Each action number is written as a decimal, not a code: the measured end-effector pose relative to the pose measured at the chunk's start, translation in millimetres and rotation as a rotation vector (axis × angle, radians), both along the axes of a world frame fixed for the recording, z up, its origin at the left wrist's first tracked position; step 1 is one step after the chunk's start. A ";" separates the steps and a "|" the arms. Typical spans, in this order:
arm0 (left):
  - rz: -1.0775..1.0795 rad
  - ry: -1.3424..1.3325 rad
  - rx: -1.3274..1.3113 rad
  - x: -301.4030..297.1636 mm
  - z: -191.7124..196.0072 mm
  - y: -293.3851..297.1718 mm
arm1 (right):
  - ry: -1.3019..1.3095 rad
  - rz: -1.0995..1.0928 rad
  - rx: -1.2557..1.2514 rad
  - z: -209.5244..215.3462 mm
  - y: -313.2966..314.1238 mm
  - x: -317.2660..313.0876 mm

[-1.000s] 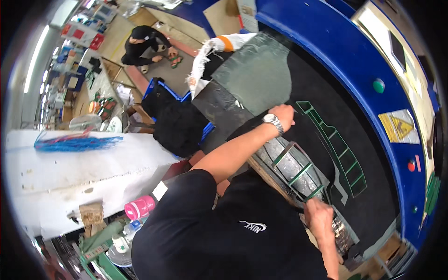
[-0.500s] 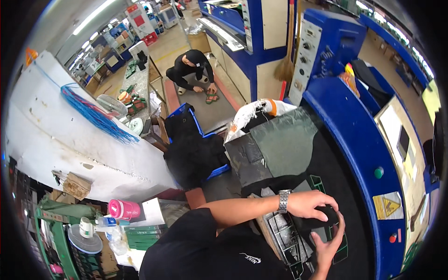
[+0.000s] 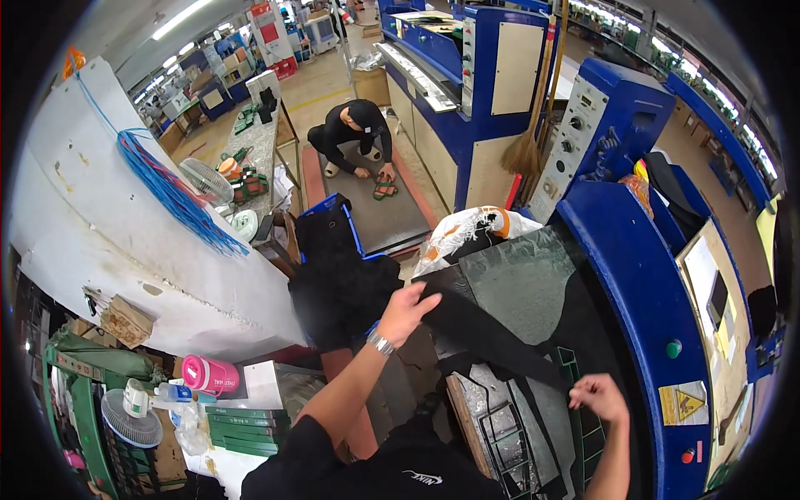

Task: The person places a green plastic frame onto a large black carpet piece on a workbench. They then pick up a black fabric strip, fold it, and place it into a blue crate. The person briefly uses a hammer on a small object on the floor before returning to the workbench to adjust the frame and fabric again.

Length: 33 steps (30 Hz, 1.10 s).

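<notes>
Taking the strip's middle as the clock's centre, I see a blue crate (image 3: 357, 242) out at ten o'clock, heaped with black material (image 3: 342, 279). Nearer in at ten is the left hand (image 3: 403, 317), its thumb and fingers apparently pinching the upper end of the black strip (image 3: 493, 335).

That strip is the thing in work: it runs from ten o'clock down to four, up between the two hands and over the table's edge. I'd judge it light, soft and bendy, more cloth or thin foam than board, so unlikely to break but apt to sag or twist if one end goes. Both tips look the right places to hold, with a flat pinch; slipperiness I can't judge by eye.

At six o'clock lies a dark-framed cutting die (image 3: 506, 433), and at one a worn grey-green sheet (image 3: 525, 282). Toward four a green-edged cutting die (image 3: 593, 439) sits beneath the lower end; its thin edges look stiff and worth avoiding. There too the right hand (image 3: 603, 402) has its fingers curled, seemingly nipping the strip's lower tip. At three o'clock curves the blue press (image 3: 637, 333).
</notes>
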<state>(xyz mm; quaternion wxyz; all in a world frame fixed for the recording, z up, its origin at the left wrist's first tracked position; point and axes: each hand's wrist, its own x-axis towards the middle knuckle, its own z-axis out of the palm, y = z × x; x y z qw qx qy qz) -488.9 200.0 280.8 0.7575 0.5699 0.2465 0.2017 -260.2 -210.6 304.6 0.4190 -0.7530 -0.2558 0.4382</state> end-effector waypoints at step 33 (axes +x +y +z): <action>-0.720 0.119 1.026 201.6 -111.3 -197.7 | -1.010 -0.441 -0.220 -12.1 -89.3 -57.3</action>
